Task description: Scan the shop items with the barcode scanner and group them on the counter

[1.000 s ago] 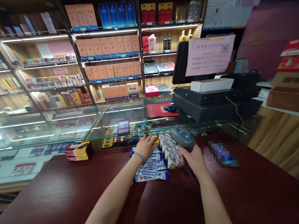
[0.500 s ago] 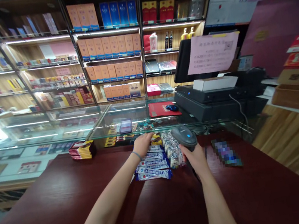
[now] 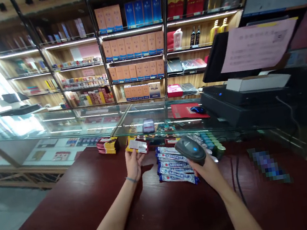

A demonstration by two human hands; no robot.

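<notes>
My left hand [image 3: 134, 166] grips a yellow and dark red snack packet [image 3: 137, 145], its pale barcode label facing up, above the brown table. In my right hand [image 3: 209, 170] is a black barcode scanner [image 3: 191, 150] with a small blue light, its head pointing left. Between the hands lie several blue and white stick packets [image 3: 173, 166] in a row. Partly hidden behind the scanner are several round-ended items with silver and green tops [image 3: 211, 140]. Left of my left hand stands a neat stack of yellow and dark red packets [image 3: 108, 146].
A glass display counter [image 3: 84, 122] runs along the table's far side. On it are a red mat [image 3: 179, 111], a mouse [image 3: 197, 110] and a black register with a monitor [image 3: 214, 58]. A blurred phone-like object [image 3: 269, 164] and a cable [image 3: 236, 179] lie at right.
My left hand has moved left and toward me from behind the stick packets, now with a yellow and red packet in it. The view has turned left; the scanner stays in my right hand.
</notes>
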